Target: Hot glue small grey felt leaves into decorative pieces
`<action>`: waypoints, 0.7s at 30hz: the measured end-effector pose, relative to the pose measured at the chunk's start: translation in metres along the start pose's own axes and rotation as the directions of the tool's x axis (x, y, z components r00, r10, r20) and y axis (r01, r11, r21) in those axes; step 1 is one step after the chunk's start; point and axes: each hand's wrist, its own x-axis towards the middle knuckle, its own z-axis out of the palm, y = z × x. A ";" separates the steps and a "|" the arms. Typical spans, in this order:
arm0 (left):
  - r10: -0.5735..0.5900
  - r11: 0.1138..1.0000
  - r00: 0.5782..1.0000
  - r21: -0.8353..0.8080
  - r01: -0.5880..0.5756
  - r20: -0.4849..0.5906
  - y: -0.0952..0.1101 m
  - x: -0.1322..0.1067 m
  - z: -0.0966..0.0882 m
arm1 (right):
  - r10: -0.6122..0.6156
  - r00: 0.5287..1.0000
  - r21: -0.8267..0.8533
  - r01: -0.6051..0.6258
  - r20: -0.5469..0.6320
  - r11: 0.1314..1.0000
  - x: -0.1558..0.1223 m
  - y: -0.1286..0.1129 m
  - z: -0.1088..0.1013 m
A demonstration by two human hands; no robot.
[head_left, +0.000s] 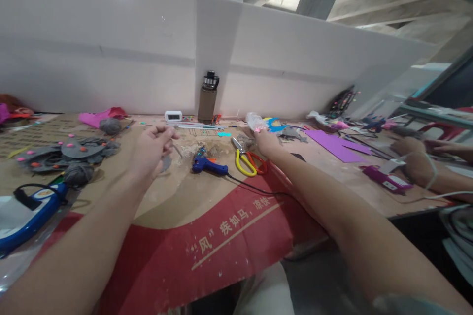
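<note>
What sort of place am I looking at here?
Probably a shared craft workshop: a blue glue gun and yellow-and-orange scissors lie on the cardboard-covered table, with cut purple sheets to the right.

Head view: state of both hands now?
Left hand: fingers curled; can't tell if holding the grey piece beside it.
Right hand: at the clear plastic bag; grip can't be told.

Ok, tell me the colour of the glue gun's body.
The glue gun is dark blue, as the head view shows best.
</note>
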 end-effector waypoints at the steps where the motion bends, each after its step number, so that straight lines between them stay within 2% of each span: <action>1: 0.030 0.999 0.999 -0.036 -0.032 -0.037 0.005 0.001 -0.002 | 0.008 0.999 -0.009 -0.008 0.032 1.000 -0.003 0.003 0.003; 2: 0.058 0.995 0.994 -0.076 -0.065 -0.089 0.011 0.002 -0.005 | 0.016 0.998 -0.016 -0.015 0.063 1.000 -0.005 0.007 0.006; 5: 0.079 0.981 0.984 -0.164 -0.105 -0.157 0.022 0.003 -0.011 | 0.041 0.993 -0.025 -0.038 0.112 0.999 -0.010 0.013 0.008; 12: 0.051 0.978 0.990 -0.195 -0.076 -0.133 0.022 0.004 -0.015 | 0.086 0.992 0.008 -0.087 0.090 0.996 -0.020 0.026 -0.010; 15: 0.023 0.985 0.995 -0.167 -0.040 -0.102 0.015 0.009 -0.016 | 0.034 0.994 0.027 -0.037 0.105 0.999 -0.027 0.031 -0.016; 17: 0.012 0.993 0.999 -0.115 -0.017 -0.043 0.007 0.014 -0.019 | -0.001 0.992 0.032 -0.003 0.125 0.999 -0.032 0.033 -0.019; 21: -0.044 0.998 0.996 -0.032 0.047 0.078 -0.008 0.018 -0.024 | 0.015 0.994 0.004 -0.015 0.112 1.000 -0.041 0.030 -0.029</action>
